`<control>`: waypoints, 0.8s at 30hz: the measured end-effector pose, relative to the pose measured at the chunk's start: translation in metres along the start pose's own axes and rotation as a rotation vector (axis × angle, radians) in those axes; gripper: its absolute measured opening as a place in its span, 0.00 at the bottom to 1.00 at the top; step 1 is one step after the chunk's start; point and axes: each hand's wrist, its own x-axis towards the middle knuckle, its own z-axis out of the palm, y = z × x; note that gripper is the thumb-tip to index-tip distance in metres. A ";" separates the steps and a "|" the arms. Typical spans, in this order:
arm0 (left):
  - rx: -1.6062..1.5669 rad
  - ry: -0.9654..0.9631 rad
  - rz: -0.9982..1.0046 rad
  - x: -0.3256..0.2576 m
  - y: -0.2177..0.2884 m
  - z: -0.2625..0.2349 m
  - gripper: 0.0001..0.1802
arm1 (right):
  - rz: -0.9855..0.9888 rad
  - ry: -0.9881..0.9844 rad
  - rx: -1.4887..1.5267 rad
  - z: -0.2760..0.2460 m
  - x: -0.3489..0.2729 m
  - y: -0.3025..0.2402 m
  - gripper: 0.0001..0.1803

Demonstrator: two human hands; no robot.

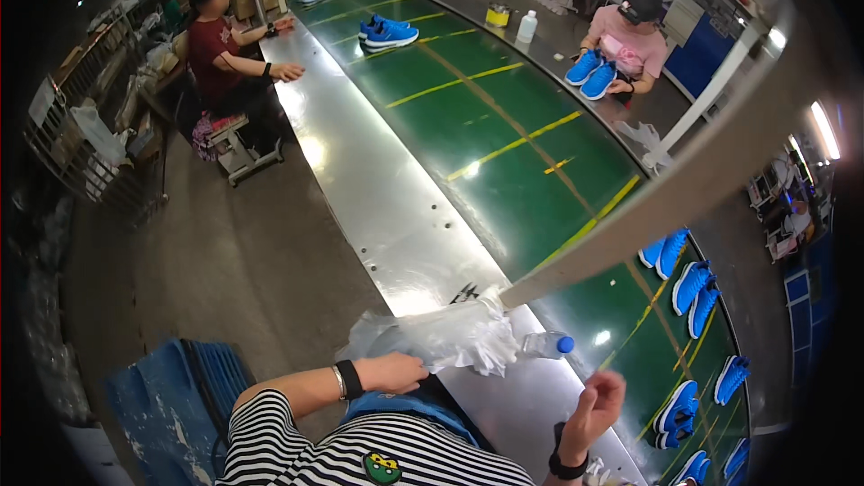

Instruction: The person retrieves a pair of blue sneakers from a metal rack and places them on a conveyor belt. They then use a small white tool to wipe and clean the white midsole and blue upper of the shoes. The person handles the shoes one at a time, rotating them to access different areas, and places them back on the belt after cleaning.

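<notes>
My left hand (393, 373) is in front of my body, beside a crumpled clear plastic bag (459, 337) on the metal ledge. Its fingers are bent together and partly turned away, so anything in them stays hidden. Over the ledge's right side my right hand (596, 403) is raised, fingers curled in, with no object visible in them. A small clear bottle with a blue cap (547, 345) lies between the bag and that hand. Pairs of blue sneakers (693, 292) stand on the green conveyor belt (504, 112) to my right.
A slanted beam (666, 180) crosses above the belt. Across it, a person in pink (628, 45) holds blue shoes (591, 75). Another person in dark red (216, 45) sits along the metal ledge (360, 162). More blue sneakers (390, 33) stand farther up. Blue chairs (171, 405) are at my left.
</notes>
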 end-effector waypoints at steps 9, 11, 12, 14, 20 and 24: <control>-0.230 0.202 -0.241 -0.078 -0.060 -0.037 0.16 | -0.180 0.103 -0.168 0.142 0.080 0.030 0.38; -0.221 0.102 -0.292 -0.092 -0.092 -0.039 0.17 | -0.058 0.180 -0.119 0.158 0.080 0.030 0.38; -0.229 0.117 -0.274 -0.089 -0.110 -0.049 0.17 | 0.001 0.221 -0.102 0.165 0.082 0.029 0.38; -0.246 0.120 -0.243 -0.087 -0.147 -0.080 0.17 | 0.128 0.293 -0.009 0.174 0.085 0.019 0.40; -0.039 0.170 -0.019 -0.037 -0.353 -0.221 0.17 | 0.257 0.787 -0.135 0.154 0.088 0.082 0.25; 0.089 0.098 -0.098 0.006 -0.490 -0.358 0.24 | 0.194 0.923 -0.208 0.184 0.108 0.031 0.21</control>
